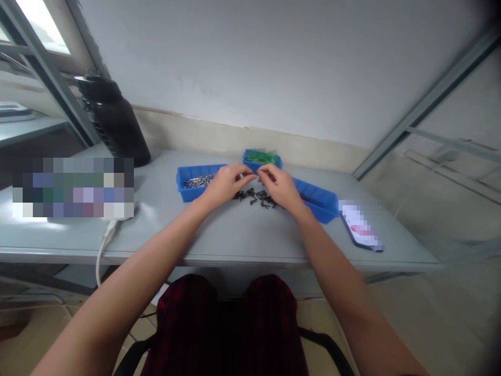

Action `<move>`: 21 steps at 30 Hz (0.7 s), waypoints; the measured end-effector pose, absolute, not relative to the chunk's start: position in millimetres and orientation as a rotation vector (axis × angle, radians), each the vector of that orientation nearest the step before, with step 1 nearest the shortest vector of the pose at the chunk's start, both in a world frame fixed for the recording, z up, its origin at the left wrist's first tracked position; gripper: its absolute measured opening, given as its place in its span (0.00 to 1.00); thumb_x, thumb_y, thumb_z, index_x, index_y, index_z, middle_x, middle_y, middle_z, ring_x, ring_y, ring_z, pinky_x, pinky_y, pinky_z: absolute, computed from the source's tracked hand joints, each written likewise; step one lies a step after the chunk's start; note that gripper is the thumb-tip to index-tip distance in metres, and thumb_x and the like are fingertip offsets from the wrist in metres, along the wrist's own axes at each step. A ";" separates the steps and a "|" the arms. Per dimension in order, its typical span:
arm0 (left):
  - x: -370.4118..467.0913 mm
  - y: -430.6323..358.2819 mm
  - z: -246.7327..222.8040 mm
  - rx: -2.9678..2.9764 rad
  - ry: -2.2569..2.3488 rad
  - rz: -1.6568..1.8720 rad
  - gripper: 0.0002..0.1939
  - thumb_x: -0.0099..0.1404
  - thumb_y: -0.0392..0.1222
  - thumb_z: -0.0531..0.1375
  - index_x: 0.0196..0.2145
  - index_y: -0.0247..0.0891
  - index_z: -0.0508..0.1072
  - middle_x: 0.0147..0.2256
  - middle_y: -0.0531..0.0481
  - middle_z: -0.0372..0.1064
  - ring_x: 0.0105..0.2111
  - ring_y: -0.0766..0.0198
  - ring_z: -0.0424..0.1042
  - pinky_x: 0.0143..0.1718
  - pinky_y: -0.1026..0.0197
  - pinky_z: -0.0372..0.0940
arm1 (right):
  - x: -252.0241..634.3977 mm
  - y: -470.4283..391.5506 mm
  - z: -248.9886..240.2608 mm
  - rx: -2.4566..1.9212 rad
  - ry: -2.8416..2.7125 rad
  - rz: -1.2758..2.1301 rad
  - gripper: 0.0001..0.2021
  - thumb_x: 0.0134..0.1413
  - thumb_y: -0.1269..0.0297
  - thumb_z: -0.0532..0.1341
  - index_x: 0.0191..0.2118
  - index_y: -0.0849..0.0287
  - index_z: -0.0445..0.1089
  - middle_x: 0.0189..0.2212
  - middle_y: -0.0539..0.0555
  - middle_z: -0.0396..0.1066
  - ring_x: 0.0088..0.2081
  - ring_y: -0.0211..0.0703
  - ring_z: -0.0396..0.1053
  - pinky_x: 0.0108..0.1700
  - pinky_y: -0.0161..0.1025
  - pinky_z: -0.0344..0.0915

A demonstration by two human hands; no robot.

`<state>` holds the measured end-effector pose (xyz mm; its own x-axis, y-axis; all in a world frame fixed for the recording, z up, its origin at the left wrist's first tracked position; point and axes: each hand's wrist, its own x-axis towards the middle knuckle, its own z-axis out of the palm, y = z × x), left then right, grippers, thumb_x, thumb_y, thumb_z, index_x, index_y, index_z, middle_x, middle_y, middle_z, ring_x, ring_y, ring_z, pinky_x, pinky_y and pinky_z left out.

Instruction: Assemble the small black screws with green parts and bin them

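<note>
My left hand (230, 183) and my right hand (276, 183) meet fingertip to fingertip above the table, both pinched. Whatever is between the fingers is too small to make out. Just below them lies a loose pile of black screws (261, 198). To the left, a blue bin (188, 194) holds many silver screw-like pieces (199, 180). On the right stands another blue bin (326, 213) with dark pieces inside, partly covered by my right hand. Behind my hands, a small blue bin (246, 159) contains green plastic bags (262, 155).
A large black bottle (117, 120) stands at the back left. In front of it is a blurred-out object (74, 188) with a white cable (100, 253) running over the table's front edge (242, 258). A phone (360, 225) lies at the right. A wall rises behind the table.
</note>
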<state>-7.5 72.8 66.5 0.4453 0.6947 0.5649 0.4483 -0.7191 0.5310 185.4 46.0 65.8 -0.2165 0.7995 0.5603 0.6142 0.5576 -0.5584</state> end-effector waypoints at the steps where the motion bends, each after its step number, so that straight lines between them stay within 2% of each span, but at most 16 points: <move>1: -7.6 72.7 66.8 2.397 0.982 1.148 0.10 0.68 0.46 0.59 0.37 0.40 0.78 0.35 0.48 0.77 0.32 0.64 0.71 0.36 0.61 0.64 | 185.4 45.9 65.8 -1.141 -1.931 0.271 0.12 0.65 0.53 0.54 0.38 0.55 0.69 0.30 0.52 0.73 0.32 0.42 0.70 0.38 0.40 0.64; 21: -7.3 72.5 66.1 2.393 0.984 1.126 0.10 0.69 0.45 0.59 0.37 0.39 0.78 0.35 0.49 0.76 0.32 0.64 0.70 0.36 0.62 0.63 | 184.9 45.6 66.4 -1.141 -1.933 0.268 0.12 0.65 0.54 0.54 0.38 0.56 0.69 0.30 0.51 0.73 0.32 0.41 0.69 0.38 0.39 0.64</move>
